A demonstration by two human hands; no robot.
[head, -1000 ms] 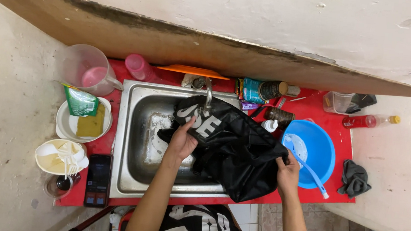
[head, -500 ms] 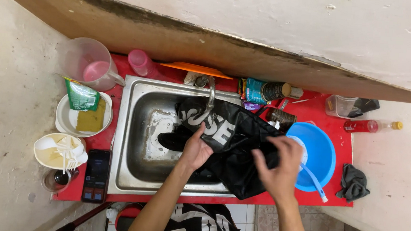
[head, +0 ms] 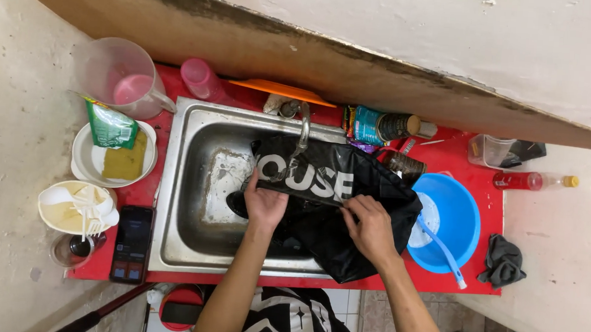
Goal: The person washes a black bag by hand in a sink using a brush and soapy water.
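Head view: black garment [head: 337,210] draped over steel sink [head: 190,179] under the tap [head: 303,128], left hand [head: 265,202] and right hand [head: 369,226] both clutching cloth; judged limp, wet-heavy, best gathered by bunched folds.

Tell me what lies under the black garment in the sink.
Under the black garment, part of the steel sink basin shows, wet and stained. Both hands, left hand and right hand, grip the cloth; the rest is covered.

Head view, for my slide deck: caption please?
Both hands grip a black printed garment over a steel sink.
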